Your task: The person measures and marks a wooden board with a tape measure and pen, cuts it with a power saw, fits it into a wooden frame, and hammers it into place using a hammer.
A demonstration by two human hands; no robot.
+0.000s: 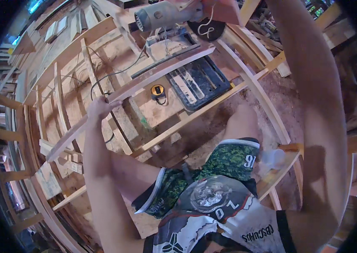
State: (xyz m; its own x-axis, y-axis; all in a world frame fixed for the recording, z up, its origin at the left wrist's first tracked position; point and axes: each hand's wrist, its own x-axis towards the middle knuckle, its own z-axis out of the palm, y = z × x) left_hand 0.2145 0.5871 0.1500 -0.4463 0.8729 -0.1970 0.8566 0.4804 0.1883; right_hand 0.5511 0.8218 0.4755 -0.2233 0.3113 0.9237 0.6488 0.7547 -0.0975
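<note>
My left hand (98, 109) is closed around a long wooden strip (153, 77) that slants from the lower left up to a miter saw. The strip's far end lies along the fence, close to the saw's dark round blade (206, 29). Above the blade are a red guard (225, 11) and a grey motor housing (165, 16). The saw's black slotted base (201, 80) sits just this side of the strip. My right arm reaches up past the saw's right side and leaves the picture at the top, so the right hand is hidden.
A wooden frame of slats (60, 95) surrounds the saw. A small yellow-and-black thing (157, 90) lies on a board beside the base. A dark power cord (117, 76) curves behind the strip. Loose boards (77, 25) lie at the back left. A translucent container (272, 158) stands near my knee.
</note>
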